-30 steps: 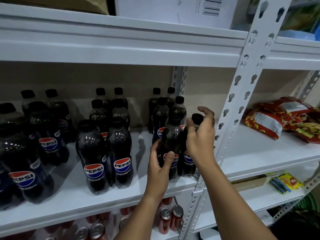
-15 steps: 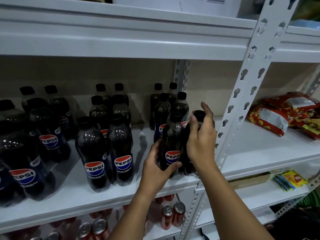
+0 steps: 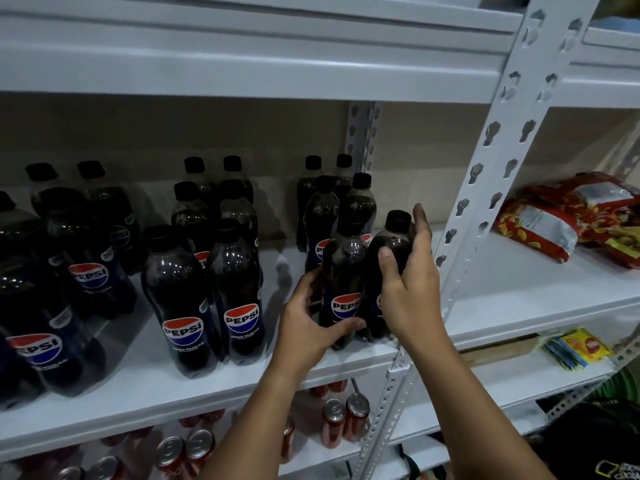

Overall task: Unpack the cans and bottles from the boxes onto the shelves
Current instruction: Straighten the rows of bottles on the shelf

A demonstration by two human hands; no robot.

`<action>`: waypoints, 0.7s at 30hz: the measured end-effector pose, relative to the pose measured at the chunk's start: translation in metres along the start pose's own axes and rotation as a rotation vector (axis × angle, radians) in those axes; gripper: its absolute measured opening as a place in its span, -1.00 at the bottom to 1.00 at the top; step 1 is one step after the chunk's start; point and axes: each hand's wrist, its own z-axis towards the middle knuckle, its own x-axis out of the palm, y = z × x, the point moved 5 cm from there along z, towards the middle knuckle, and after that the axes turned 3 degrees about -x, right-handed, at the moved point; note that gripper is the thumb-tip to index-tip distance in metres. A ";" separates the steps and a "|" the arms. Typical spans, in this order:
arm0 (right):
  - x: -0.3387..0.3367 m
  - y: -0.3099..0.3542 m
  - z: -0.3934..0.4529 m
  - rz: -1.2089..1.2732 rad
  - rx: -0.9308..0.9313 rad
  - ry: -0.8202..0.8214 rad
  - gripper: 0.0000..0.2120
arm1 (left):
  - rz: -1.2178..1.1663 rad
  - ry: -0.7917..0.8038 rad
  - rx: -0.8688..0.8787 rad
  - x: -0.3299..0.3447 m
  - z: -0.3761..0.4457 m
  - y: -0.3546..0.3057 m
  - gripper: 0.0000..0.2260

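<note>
A white metal shelving unit [image 3: 242, 74] fills the view, with a slotted upright post [image 3: 485, 188] slanting down its right part. The middle shelf [image 3: 138, 386] carries dark Pepsi bottles standing upright in clusters: a big group at the far left [image 3: 83, 271], a group in the centre [image 3: 207, 292], and a group just left of the post [image 3: 332, 209]. To the right of the post, on the same level, red snack bags [image 3: 568, 220] lie in a heap. On the shelf below, red cans [image 3: 343, 420] stand in pairs, tops showing, and further right a yellow packet [image 3: 578, 348] lies near the edge.

At the near edge of the middle shelf, beside the post, two bottles stand touching each other. The left hand [image 3: 304, 327] wraps the lower part of the left bottle [image 3: 343, 289], thumb across its front under the label, fingers curled round its left side. The right hand [image 3: 408, 282] holds the right bottle [image 3: 391, 251] around its shoulder and body, thumb on the front, fingers curved round the right side, one fingertip reaching up beside the black cap [image 3: 398, 219]. Both bottles look upright, bases at the shelf; whether they rest fully on it cannot be told. Each hand's grip is closed round its own bottle.
</note>
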 end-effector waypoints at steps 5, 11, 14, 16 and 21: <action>0.002 0.001 0.000 -0.041 -0.014 0.023 -0.38 | 0.005 -0.008 -0.002 -0.002 0.000 -0.001 -0.17; 0.002 -0.002 -0.001 -0.066 -0.018 0.024 -0.38 | 0.014 -0.007 0.004 -0.002 -0.001 -0.002 -0.18; 0.004 -0.001 -0.001 -0.068 -0.017 0.035 -0.38 | 0.005 -0.004 0.010 -0.002 -0.001 -0.003 -0.19; 0.005 0.000 -0.002 -0.096 -0.017 0.025 -0.37 | 0.001 -0.004 0.016 -0.002 -0.001 -0.003 -0.19; 0.012 0.003 -0.011 -0.152 -0.028 -0.020 -0.34 | -0.048 0.026 -0.006 0.000 -0.006 0.001 -0.18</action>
